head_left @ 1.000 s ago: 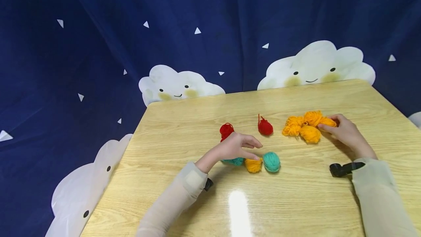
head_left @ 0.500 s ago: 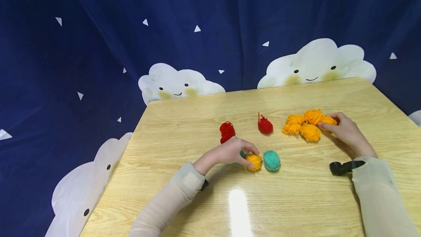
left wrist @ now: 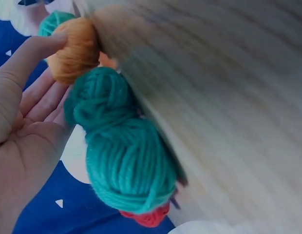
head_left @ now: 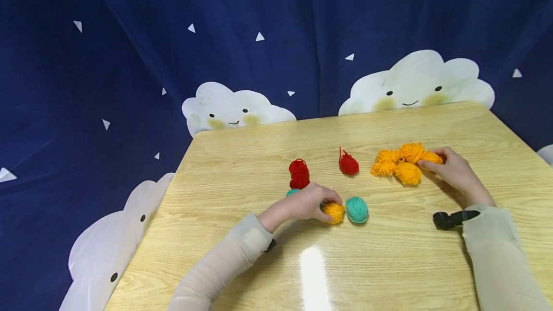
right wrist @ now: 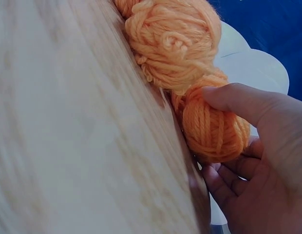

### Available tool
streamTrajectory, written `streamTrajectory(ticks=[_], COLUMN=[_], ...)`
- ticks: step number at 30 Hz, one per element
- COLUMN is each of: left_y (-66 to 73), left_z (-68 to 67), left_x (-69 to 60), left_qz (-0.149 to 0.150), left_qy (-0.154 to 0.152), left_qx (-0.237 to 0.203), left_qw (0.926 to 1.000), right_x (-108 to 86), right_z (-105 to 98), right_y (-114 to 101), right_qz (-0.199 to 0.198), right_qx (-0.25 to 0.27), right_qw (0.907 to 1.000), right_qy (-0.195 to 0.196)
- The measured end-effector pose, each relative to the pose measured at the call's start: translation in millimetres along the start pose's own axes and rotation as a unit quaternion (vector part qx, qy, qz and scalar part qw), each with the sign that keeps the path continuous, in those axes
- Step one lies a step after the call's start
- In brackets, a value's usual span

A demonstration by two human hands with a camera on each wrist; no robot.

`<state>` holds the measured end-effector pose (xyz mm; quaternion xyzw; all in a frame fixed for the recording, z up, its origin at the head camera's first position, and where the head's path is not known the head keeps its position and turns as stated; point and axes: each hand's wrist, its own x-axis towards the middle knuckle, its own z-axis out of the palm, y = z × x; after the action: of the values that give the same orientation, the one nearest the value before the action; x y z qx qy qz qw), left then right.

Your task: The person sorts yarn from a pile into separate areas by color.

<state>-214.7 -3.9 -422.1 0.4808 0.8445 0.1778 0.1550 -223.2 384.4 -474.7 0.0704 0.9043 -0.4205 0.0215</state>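
My left hand (head_left: 307,202) pinches a small orange-yellow yarn ball (head_left: 335,213) between thumb and fingers, low at the tabletop. In the left wrist view the thumb presses one side of that ball, and teal yarn (left wrist: 129,161) wound in two lobes lies beside the palm. From above, my hand hides most of this teal yarn. A round teal yarn ball (head_left: 356,210) sits just right of the pinched one. At the right, my right hand (head_left: 457,173) holds another orange-yellow yarn ball (right wrist: 217,129), its thumb on top and fingers beneath, against a cluster of orange-yellow yarn balls (head_left: 407,173).
Red yarn (head_left: 299,174) lies behind my left hand, close to the teal yarn. Farther right is a red yarn ball (head_left: 348,164) with a loose tail. The wooden table (head_left: 242,157) ends at a dark blue curtain (head_left: 259,61) with white clouds.
My left hand has come down from above the small orange-yellow ball, and its thumb and fingers have closed on it. The right hand stays at its ball.
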Motion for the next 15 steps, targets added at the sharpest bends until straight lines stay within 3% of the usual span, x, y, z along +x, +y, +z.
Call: streamTrajectory(ticks=[5,11,15], left_y=[-5.0,-14.0,-15.5], left_z=[0.9,-6.1,-9.1], left_x=[-0.2,-0.6,-1.1], left_qz=[-0.029,-0.028,-0.03], left_qy=[0.032,0.084,0.099], left_qx=[-0.058,-0.186,-0.212], left_qw=[0.9974,0.9785,0.9718], right_x=[-0.5,-0.9,-1.1], right_z=[-1,-1,-1], right_y=[0,-1,-2], right_qz=[-0.001,0.0,-0.004], right_qx=[0.002,0.005,-0.004], right_qw=[1.0,1.0,1.0], right_qy=[0.0,0.006,0.005])
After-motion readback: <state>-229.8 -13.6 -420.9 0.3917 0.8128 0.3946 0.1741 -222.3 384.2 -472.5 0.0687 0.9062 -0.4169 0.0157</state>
